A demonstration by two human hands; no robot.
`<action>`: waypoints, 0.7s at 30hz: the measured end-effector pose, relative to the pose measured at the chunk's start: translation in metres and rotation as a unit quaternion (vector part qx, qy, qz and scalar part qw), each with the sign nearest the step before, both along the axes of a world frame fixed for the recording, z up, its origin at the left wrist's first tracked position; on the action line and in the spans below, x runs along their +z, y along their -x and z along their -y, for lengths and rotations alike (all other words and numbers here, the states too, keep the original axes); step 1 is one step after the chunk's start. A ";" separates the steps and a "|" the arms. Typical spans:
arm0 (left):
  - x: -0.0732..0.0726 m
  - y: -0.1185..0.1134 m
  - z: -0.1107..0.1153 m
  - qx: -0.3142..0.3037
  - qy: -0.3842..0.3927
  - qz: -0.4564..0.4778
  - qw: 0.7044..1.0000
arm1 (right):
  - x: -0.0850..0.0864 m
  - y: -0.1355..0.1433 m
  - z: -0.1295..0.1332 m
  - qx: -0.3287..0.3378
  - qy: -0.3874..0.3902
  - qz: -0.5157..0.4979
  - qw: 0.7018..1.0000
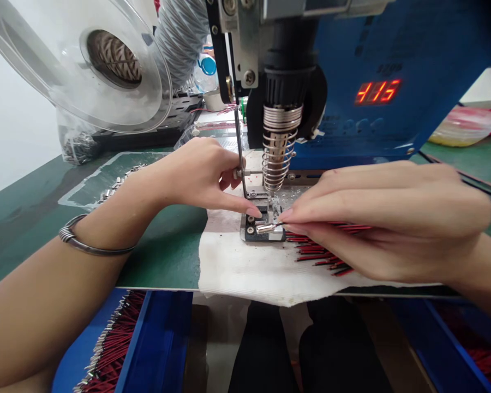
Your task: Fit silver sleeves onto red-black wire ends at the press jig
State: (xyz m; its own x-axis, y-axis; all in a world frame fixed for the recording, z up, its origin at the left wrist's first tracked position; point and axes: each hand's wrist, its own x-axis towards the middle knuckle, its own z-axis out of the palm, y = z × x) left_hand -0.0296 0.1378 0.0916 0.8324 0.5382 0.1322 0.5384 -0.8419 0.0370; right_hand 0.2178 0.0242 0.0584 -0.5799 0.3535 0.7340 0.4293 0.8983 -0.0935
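Note:
My right hand point(393, 218) is closed in a pinch on a thin wire tipped with a small silver metal connector point(265, 228). The connector hovers over or rests on a small black and metal fixture point(253, 236); which one I cannot tell. My left hand point(213, 177) reaches in from the other side, thumb stretched out to the fixture, its other fingers partly curled beside a thin upright metal rod point(241, 147). Nothing shows between thumb and fingers. Directly above the fixture hangs the soldering head with its coil spring point(279, 147). Red and black wires point(323, 254) lie beneath my right hand.
A blue control box point(376, 125) with a red digital display stands behind. At the left are a clear spool disc point(118, 103) and a plastic tray point(94, 185) of small metal parts. A white cloth point(237, 273) covers the table edge. A blue bin point(133, 349) below holds wires.

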 end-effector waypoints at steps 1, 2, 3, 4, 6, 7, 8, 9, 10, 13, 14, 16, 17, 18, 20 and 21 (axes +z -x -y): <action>0.001 -0.001 0.001 0.006 0.004 -0.005 1.000 | 0.000 0.000 0.000 0.001 0.004 0.005 1.000; 0.002 -0.001 0.002 0.010 0.009 -0.010 1.000 | 0.000 0.000 0.000 0.003 0.009 0.009 1.000; 0.002 -0.001 0.003 0.011 0.013 -0.013 1.000 | 0.000 -0.001 0.000 0.006 0.013 0.012 1.000; 0.003 -0.001 0.003 0.010 0.015 -0.013 1.000 | 0.000 -0.001 0.000 0.008 0.015 0.012 1.000; 0.002 -0.001 0.002 0.008 0.012 -0.009 1.000 | -0.001 0.000 -0.001 0.010 0.012 0.007 1.000; 0.001 -0.001 0.001 0.006 0.010 -0.005 1.000 | -0.001 0.000 -0.001 0.010 0.009 0.006 1.000; 0.001 -0.001 0.000 0.005 0.010 -0.005 1.000 | -0.001 0.000 -0.001 0.010 0.008 0.007 1.000; 0.000 0.000 -0.001 0.006 0.011 -0.006 1.000 | -0.001 0.001 -0.001 0.010 0.007 0.009 1.000; 0.000 0.000 -0.001 0.008 0.014 -0.006 1.000 | -0.001 0.001 -0.001 0.010 0.005 0.010 1.000; 0.001 -0.001 0.000 0.015 0.015 -0.008 1.000 | -0.001 0.001 0.000 0.011 -0.001 0.009 1.000; 0.002 -0.001 0.001 0.018 0.015 -0.011 1.000 | -0.001 0.001 0.000 0.011 -0.002 0.008 1.000; 0.004 -0.002 0.004 0.022 0.022 -0.018 0.999 | -0.002 0.001 0.000 0.009 -0.004 0.008 1.000; 0.004 -0.002 0.005 0.023 0.025 -0.019 0.999 | -0.002 0.001 0.001 0.008 -0.004 0.009 1.000; 0.005 -0.003 0.006 0.024 0.026 -0.020 0.999 | -0.002 0.001 0.001 0.006 -0.006 0.008 1.000; 0.004 -0.003 0.006 0.022 0.022 -0.021 0.999 | -0.003 0.001 0.001 0.001 -0.009 0.006 1.000; 0.004 -0.002 0.006 0.020 0.017 -0.020 0.999 | -0.003 0.001 0.001 -0.001 -0.008 0.007 1.000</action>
